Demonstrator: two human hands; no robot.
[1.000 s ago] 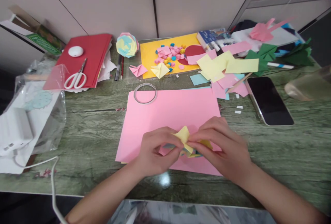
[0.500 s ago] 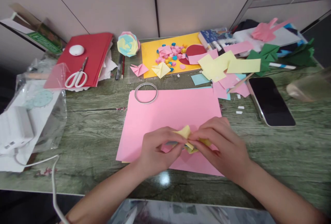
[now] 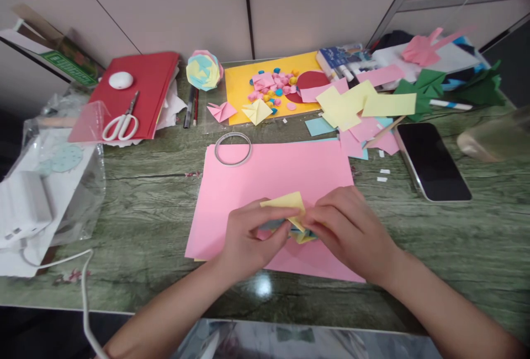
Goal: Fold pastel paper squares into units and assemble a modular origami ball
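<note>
Plainly, yellow paper [image 3: 291, 202] is pinched by left hand [image 3: 254, 237] and, apparently, right hand [image 3: 354, 232]; pink sheets [image 3: 285, 171] (silver ring [image 3: 232, 164] overlapping) are part-blocked.

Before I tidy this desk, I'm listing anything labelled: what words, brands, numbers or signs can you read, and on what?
No text can be read with certainty.
Green label on the carton: white lettering, too blurred to read.
Blue box: pale marks, too small and blurred to read.
Held yellow paper: no writing visible.
</note>
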